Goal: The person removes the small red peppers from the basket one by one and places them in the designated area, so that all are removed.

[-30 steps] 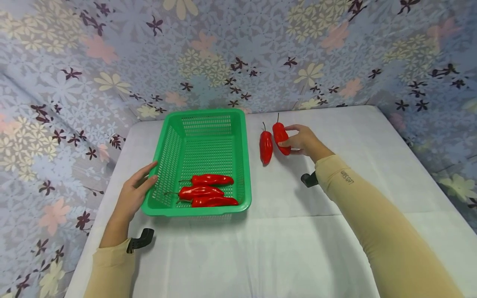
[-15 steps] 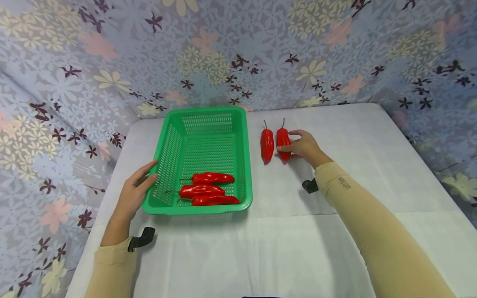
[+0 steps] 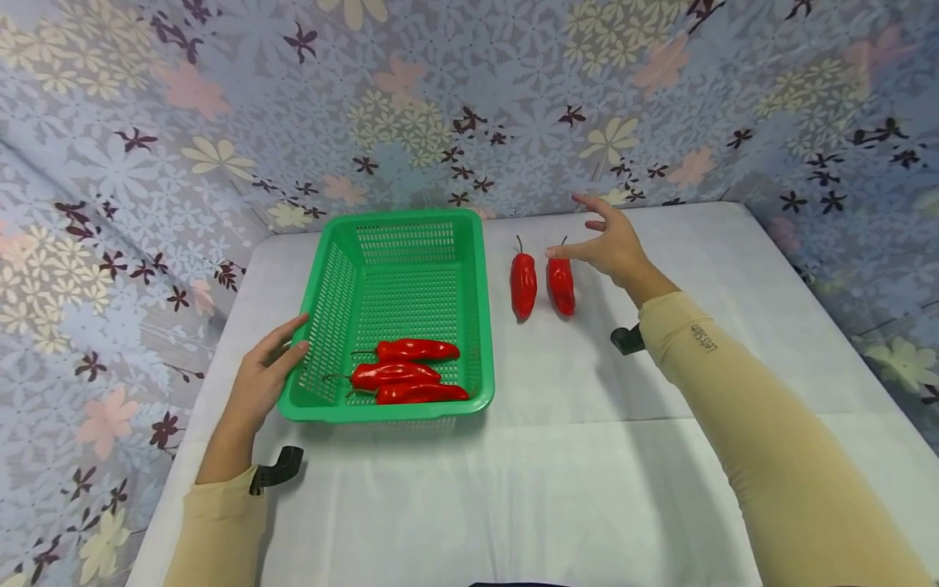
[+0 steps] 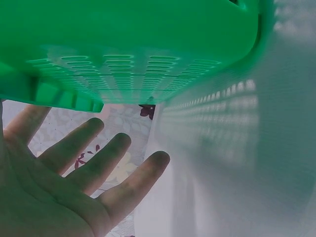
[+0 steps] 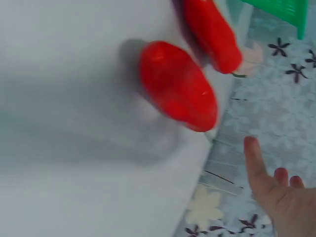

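My left hand (image 3: 258,381) rests at the left rim of a green plastic basket (image 3: 487,342), fingers extended beside its wall. In the left wrist view its fingers (image 4: 101,165) spread straight under the basket's rim. Three red peppers lie inside at the near end, among them a red pepper (image 3: 418,350) with a thin stem. Right of the basket, two more stand side by side on the table: a left pepper (image 3: 523,287) and a right pepper (image 3: 561,289). Above the right pepper's stem end hovers my right hand (image 3: 612,249), fingers spread and holding nothing.
A white cloth covers the table (image 3: 572,489). Behind it and along the left rises a floral fabric backdrop (image 3: 411,106). Black wrist mounts (image 3: 627,340) stick out from both sleeves.
My right hand has let go of the right pepper and lifted up and away. That pepper now lies parallel to the left one, slightly lower than before. The left hand and basket stay put.
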A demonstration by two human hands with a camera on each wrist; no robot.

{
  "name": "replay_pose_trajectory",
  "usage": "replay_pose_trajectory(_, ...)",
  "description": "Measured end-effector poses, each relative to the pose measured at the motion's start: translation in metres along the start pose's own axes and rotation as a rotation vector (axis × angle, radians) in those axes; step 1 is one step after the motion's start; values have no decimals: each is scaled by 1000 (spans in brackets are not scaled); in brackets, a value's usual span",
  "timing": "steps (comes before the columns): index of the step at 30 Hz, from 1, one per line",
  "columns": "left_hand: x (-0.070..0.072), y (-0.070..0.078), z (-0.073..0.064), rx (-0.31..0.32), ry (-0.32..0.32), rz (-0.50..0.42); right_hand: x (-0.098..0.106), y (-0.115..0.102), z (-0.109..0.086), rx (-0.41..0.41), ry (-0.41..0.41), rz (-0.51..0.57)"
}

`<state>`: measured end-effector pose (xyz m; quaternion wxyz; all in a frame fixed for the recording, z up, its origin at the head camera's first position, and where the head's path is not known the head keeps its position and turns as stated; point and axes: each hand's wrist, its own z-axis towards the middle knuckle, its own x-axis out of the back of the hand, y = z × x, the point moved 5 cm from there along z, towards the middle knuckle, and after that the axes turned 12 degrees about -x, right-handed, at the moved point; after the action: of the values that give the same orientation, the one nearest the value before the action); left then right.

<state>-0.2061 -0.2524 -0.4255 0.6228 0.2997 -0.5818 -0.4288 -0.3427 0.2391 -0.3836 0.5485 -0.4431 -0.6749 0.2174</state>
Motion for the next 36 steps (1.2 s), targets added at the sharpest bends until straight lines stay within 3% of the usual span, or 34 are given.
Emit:
replay_pose_trajectory(9,0,0,0,-6,-3,-8,0,-30,-5,39,-56,51)
replay_pose_trajectory(15,0,-1,0,-12,4,-7,-12,-59,-29,123,-203,113)
replay_pose_trajectory(21,0,-1,0,-13,6,-4,-26,-92,-56,223,-330,90)
replay_pose_trajectory(30,1,-4,1,13,29,9,-68,-123,-72,229,-554,156)
replay_pose_trajectory(36,0,-4,1,9,19,0,-108,-129,-74,168,-646,91)
